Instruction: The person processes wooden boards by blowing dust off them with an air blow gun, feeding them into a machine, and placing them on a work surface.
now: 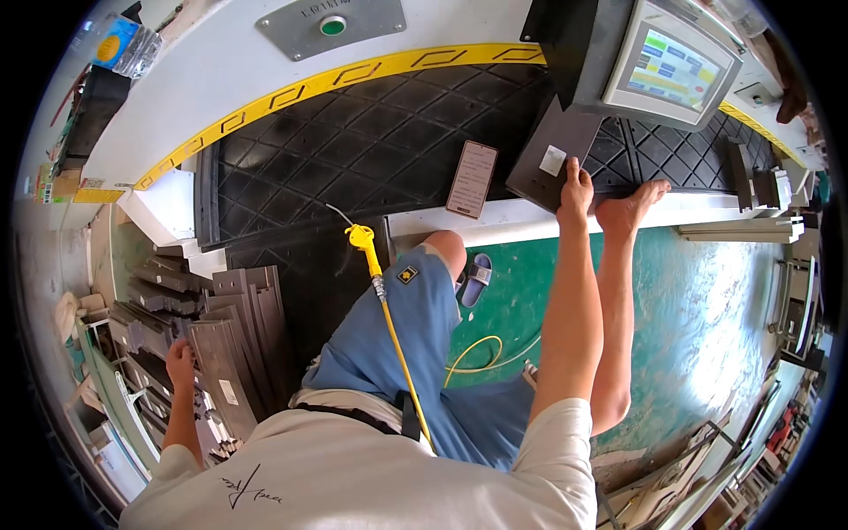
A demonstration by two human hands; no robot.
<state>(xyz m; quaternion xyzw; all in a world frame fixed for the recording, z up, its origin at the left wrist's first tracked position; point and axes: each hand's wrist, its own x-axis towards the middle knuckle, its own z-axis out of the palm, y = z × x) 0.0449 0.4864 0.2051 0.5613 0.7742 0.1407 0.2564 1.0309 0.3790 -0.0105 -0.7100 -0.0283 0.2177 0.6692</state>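
My right hand [576,193] grips the near edge of a dark grey flat plate [530,172], thumb on top. The plate carries a white label [553,160] and lies tilted on the black bench mat, its far end beside the screen housing. My left hand [179,360] is low on the left, fingers curled, beside a stack of similar dark plates [231,375]. Whatever its fingers close on, if anything, is too small to make out. A phone [472,179] with a lit screen lies left of the held plate.
A yellow air gun [364,243] with its hose lies across my lap. The touch screen [673,71] overhangs the mat [353,132] on the right. A green button [333,26] sits on the machine. A slipper [476,281] is on the green floor [680,327]. My bare foot rests on the bench edge.
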